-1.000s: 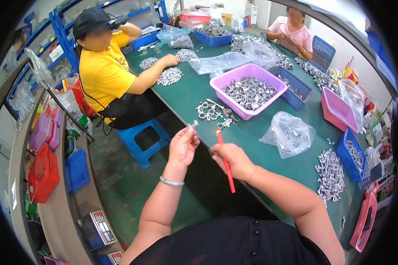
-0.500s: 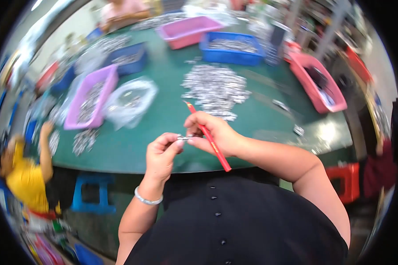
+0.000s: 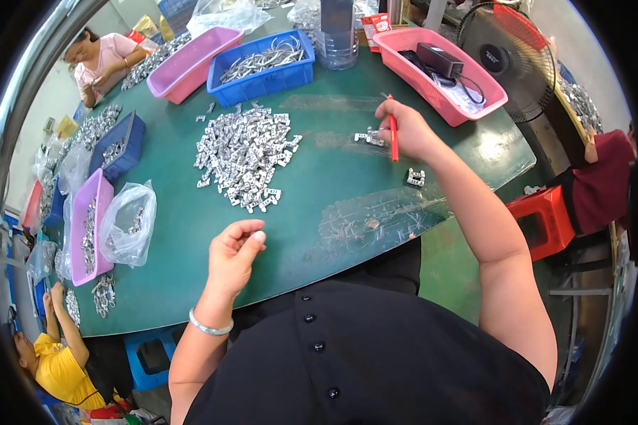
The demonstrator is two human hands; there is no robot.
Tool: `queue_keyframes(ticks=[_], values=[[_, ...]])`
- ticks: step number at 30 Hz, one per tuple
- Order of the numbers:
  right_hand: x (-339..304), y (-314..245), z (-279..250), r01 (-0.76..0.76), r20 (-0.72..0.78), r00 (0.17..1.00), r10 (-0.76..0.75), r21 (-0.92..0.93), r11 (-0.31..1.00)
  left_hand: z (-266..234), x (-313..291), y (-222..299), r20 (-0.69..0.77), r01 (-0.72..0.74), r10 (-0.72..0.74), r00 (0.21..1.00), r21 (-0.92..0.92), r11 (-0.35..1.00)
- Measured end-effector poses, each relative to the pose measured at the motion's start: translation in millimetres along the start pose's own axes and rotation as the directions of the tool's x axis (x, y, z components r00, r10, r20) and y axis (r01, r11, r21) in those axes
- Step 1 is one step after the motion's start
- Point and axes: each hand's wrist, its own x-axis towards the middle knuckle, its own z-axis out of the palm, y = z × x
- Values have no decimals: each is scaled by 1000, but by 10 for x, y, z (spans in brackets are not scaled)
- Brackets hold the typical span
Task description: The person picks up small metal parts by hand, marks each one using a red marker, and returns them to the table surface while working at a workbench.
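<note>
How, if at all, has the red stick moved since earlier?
Yes: the red stick moved rightward past the metal pile, toward the right pink basket.

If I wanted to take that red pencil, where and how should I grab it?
Probably by the near end of the red pencil, coming from the person's side and pinching across its slim, straight shaft. That end juts out past the right hand, whose grip crowds the shaft farther up.

Green flat-topped table [image 3: 312,195] — small silvery metal pieces [image 3: 244,157], heaped; rectangular bright-blue plastic tray [image 3: 269,86]; crumpled clear plastic bag [image 3: 127,230].
</note>
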Motion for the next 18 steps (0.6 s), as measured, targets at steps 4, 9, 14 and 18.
queue_keyframes(ticks=[4,9,14,18], values=[[104,141,-54,-69,62,995,74,-85,994,-181,-58,-37,-78,-12,15,997,38,999],[162,138,-31,-24,106,994,38,-135,991,-337,-140,-101,-163,-22,37,986,96,995],[97,63,125,293,75,956,-285,-146,945,-394,-172,-186,-183,-3,16,983,72,997],[111,46,141,305,53,952,-301,-241,921,-390,-167,-193,-157,-18,27,987,57,998]])
